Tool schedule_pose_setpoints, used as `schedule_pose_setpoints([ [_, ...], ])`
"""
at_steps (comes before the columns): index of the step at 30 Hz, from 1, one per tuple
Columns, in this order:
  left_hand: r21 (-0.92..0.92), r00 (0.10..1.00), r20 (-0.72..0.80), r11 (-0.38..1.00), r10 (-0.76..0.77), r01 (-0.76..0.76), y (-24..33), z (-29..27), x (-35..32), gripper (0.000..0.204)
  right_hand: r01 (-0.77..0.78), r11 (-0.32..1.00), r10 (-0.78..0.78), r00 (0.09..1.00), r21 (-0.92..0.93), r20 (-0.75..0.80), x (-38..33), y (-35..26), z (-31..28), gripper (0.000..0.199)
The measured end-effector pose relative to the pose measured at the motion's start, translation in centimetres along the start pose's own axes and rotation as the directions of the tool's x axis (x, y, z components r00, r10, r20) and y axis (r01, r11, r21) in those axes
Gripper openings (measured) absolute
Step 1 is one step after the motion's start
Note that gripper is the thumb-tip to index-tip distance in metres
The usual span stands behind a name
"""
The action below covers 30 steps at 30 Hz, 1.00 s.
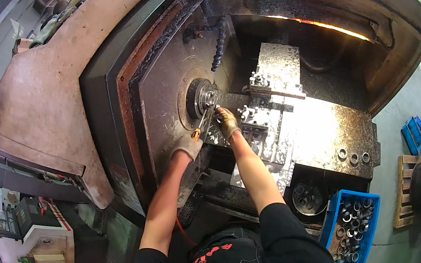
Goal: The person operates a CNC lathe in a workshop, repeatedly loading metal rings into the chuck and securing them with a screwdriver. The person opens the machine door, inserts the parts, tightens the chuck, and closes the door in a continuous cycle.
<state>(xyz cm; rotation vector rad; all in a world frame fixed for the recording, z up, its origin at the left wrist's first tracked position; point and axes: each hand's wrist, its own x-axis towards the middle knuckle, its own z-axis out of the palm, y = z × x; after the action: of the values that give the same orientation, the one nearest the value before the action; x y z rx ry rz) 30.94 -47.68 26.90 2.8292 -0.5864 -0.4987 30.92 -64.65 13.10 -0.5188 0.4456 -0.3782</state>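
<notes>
I am reaching into an open metal-cutting machine. My gloved left hand [187,146] grips a slim tool with an orange handle [199,128], its tip pointed up at the round chuck [202,98]. My gloved right hand [227,122] rests just right of the chuck's face, fingers closed near a small metal part I cannot make out clearly. Behind my right hand stands the tool block [262,119], covered in metal chips.
A blue crate [330,216] of metal rings stands at the lower right, beside a dark round pan [309,199] holding more rings. Three rings [354,156] lie on the machine's ledge. A segmented coolant hose [218,46] hangs above the chuck. A wooden pallet [405,192] sits far right.
</notes>
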Motion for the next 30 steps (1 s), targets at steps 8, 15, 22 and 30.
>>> schedule_pose_setpoints([
  [8,0.018,1.000,0.028,1.000,0.009,-0.010,0.6,-0.2,-1.6,0.040,0.116,0.992,-0.117,0.993,-0.050,-0.008,1.0,-0.6,-0.1,0.024],
  [15,-0.010,0.998,0.068,1.000,-0.009,0.010,-0.6,0.8,-2.3,0.039,0.150,0.984,-0.156,0.986,-0.098,-0.053,0.3,-1.2,1.7,0.026],
  [22,-0.183,0.999,-0.038,0.983,-0.009,0.002,-2.7,2.7,-0.9,0.039,0.113,0.985,-0.129,0.985,-0.130,-0.118,0.6,-0.6,2.2,0.026],
  [30,-0.199,0.995,0.084,0.978,-0.046,0.062,-3.1,3.1,-1.8,0.039,0.232,0.955,-0.251,0.964,-0.186,-0.087,2.2,0.2,2.3,0.028],
])
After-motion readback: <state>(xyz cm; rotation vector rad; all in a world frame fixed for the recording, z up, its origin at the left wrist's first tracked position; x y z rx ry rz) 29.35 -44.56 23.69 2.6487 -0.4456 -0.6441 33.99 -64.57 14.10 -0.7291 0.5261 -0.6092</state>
